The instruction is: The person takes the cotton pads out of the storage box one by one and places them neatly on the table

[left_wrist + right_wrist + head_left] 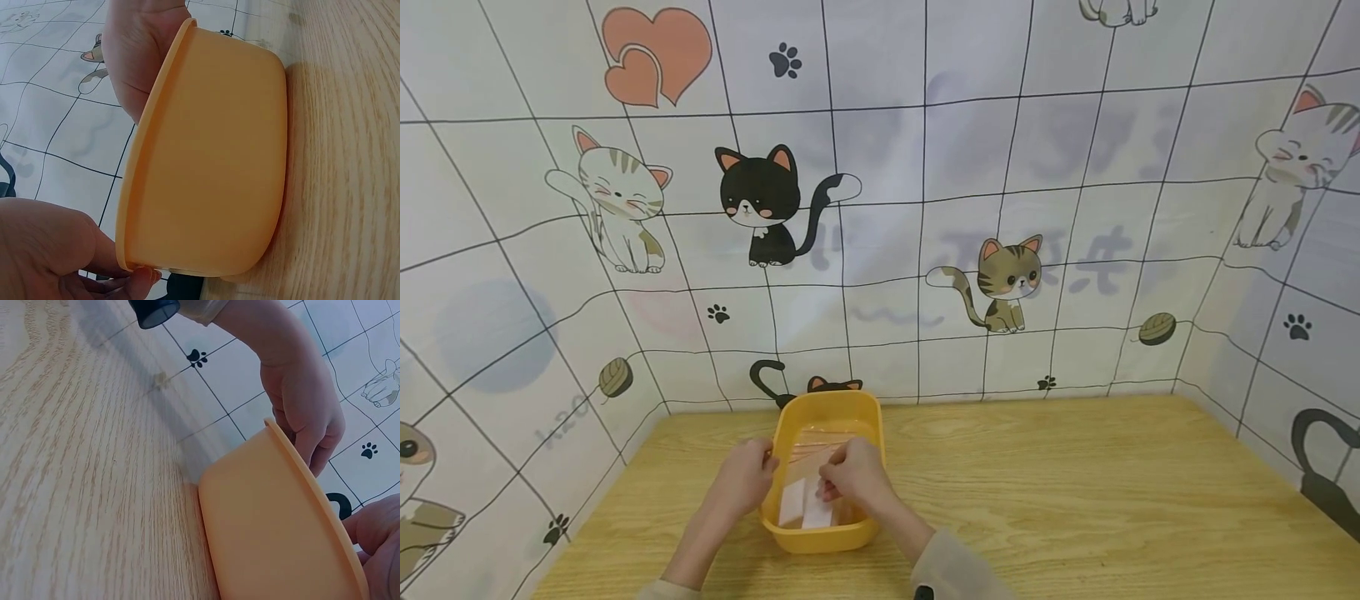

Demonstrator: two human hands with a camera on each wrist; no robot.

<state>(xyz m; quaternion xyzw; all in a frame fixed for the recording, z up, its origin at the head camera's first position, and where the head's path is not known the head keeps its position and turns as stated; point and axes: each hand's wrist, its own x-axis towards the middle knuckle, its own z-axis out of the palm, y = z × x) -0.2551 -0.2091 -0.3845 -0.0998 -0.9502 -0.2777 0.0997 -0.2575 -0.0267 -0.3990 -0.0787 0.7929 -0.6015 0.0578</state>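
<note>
left hand [749,473] grips yellow basin [823,543]; white pieces [817,512] under right hand [856,473] — hold unclear

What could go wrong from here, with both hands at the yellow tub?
The left grip holds the tub by its rim, so a pull might drag or tilt it. The right grip reaches inside, close to the white pieces, and might push them out of place.
</note>
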